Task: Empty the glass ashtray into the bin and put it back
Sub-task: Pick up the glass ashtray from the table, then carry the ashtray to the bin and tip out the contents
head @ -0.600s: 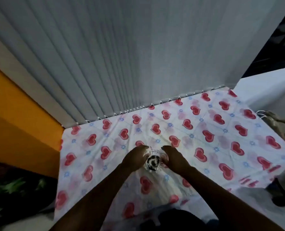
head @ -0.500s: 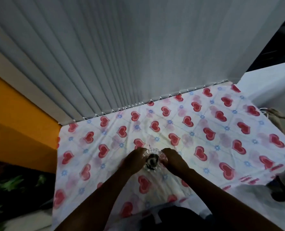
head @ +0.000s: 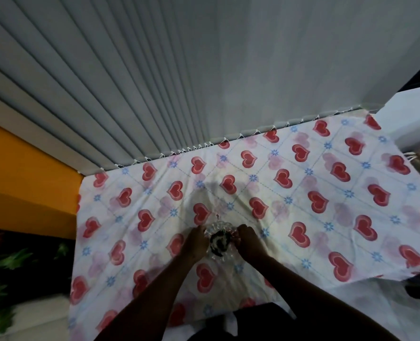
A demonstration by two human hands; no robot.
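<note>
Fingers [head: 200, 233] of both hands clasp glass ashtray [head: 220, 242] btwn them, on tablecloth [head: 327, 205]

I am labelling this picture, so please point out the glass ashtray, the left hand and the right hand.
glass ashtray [head: 220, 242], head view, on the dark contents in its middle.
left hand [head: 196, 243], head view, on the back of the hand.
right hand [head: 249, 242], head view, on the back of the hand.

The glass ashtray [head: 220, 242] is clear, faceted glass with bright glints along its scalloped rim, and dark, matt matter fills its middle. Under it the tabletop [head: 314, 217] is covered by a thin, matt cotton-like cloth, softly creased, printed with red hearts and small blue flowers. Behind the ashtray hang smooth, matt grey-white blind slats [head: 155, 70], and to its left stands a flat, matt orange wall [head: 19, 173].
</note>
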